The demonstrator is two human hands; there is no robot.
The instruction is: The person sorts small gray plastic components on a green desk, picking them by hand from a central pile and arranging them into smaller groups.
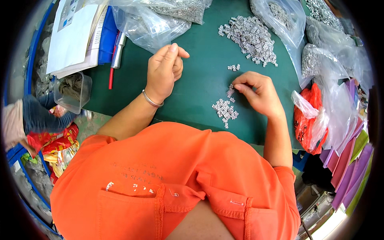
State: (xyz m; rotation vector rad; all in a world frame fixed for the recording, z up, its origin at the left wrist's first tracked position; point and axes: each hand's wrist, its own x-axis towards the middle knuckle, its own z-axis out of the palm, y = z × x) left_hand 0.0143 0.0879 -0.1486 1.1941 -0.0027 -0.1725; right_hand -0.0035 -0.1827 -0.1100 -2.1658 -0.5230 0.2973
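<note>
Right hand [258, 94] pinches one small silver part [231, 91] at frame centre. Small sorted pile [225, 109] just below it; big loose heap [252, 38] upper centre remains (most work left, seemingly). Left hand [164, 70] loosely curled, apparently empty, on green mat [200, 80].

left hand [165, 69] loosely curled, right hand [256, 93] pinching

My one view comes from the head, looking steeply down and forward over the orange shirt [172, 180] onto the green-topped desk [200, 76]. It sits close, and the fisheye bends the edges toward a dark rim.
</note>
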